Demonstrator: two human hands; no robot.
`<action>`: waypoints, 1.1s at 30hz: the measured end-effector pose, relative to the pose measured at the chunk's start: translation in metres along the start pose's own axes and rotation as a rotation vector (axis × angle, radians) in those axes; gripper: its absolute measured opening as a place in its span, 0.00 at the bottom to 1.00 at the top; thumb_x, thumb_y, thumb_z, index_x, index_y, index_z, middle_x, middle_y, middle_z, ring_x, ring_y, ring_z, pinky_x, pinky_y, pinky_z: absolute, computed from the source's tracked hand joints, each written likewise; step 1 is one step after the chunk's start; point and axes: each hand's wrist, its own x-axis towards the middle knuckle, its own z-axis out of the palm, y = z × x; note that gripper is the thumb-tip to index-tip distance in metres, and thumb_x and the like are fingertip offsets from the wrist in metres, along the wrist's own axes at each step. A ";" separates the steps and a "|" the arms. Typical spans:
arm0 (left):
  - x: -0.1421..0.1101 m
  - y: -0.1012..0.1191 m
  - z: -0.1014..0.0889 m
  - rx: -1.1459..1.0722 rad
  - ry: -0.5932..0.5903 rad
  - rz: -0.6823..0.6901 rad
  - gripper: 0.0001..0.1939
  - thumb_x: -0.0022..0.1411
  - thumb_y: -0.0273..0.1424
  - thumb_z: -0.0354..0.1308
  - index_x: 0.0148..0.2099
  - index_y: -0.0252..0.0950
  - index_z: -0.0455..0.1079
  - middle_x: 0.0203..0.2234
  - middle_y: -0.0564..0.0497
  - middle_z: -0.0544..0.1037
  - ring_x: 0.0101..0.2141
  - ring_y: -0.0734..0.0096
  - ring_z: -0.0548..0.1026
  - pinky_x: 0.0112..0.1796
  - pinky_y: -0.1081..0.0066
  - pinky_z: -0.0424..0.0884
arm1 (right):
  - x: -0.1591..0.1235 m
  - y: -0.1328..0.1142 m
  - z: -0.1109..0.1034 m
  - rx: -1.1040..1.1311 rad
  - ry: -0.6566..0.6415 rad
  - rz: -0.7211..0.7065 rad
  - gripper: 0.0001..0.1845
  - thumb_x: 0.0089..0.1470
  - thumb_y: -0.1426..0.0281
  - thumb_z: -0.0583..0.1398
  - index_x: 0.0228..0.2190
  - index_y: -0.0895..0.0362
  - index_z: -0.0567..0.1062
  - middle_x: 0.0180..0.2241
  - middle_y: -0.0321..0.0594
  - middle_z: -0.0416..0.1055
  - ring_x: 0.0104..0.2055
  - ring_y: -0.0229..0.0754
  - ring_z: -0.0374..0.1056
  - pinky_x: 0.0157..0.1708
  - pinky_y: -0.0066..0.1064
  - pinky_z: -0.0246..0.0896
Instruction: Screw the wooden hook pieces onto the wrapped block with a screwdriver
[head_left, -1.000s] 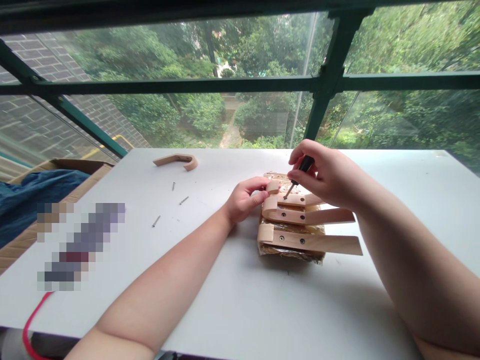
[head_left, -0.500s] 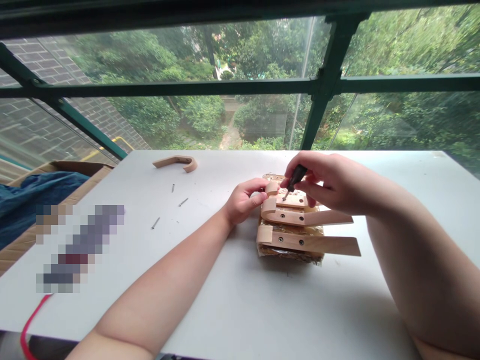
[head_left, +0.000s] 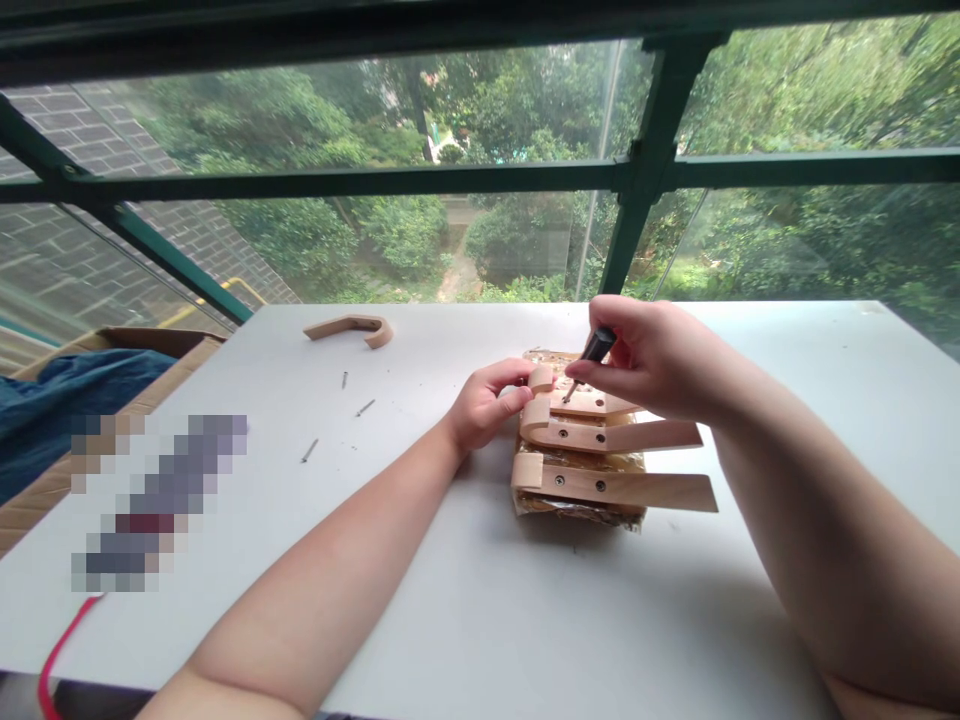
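Observation:
My right hand [head_left: 637, 350] is closed on a black-handled screwdriver [head_left: 597, 346], its tip down at a screw hole in the farthest wooden hook [head_left: 581, 404]. The curved end of that same hook is gripped by my left hand [head_left: 491, 402], fingers closed around it. Two more wooden hooks lie nearer to me: a middle hook [head_left: 649, 436] and a front hook [head_left: 649, 490], each with two dark screw heads. All three rest across a block wrapped in shiny brown tape [head_left: 585, 515]. My right hand hides part of the farthest hook.
On the white table [head_left: 420, 600], a loose wooden hook [head_left: 349, 325] lies at the back left, with several screws [head_left: 364, 408] nearby. A blurred-out object [head_left: 172, 500] with a red cord lies left. A cardboard box [head_left: 187, 350] holding blue cloth stands beside the table.
My right hand has shifted and turned slightly on the screwdriver, its fingers lifting off the hook's straight end. The left hand stays on the hook's curved end.

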 end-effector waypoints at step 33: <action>0.000 0.001 0.000 0.000 0.001 -0.005 0.19 0.64 0.43 0.58 0.48 0.34 0.79 0.45 0.42 0.79 0.48 0.55 0.74 0.53 0.61 0.66 | 0.000 -0.002 -0.001 0.070 0.009 -0.049 0.17 0.53 0.62 0.65 0.26 0.54 0.62 0.21 0.28 0.61 0.22 0.31 0.51 0.25 0.27 0.46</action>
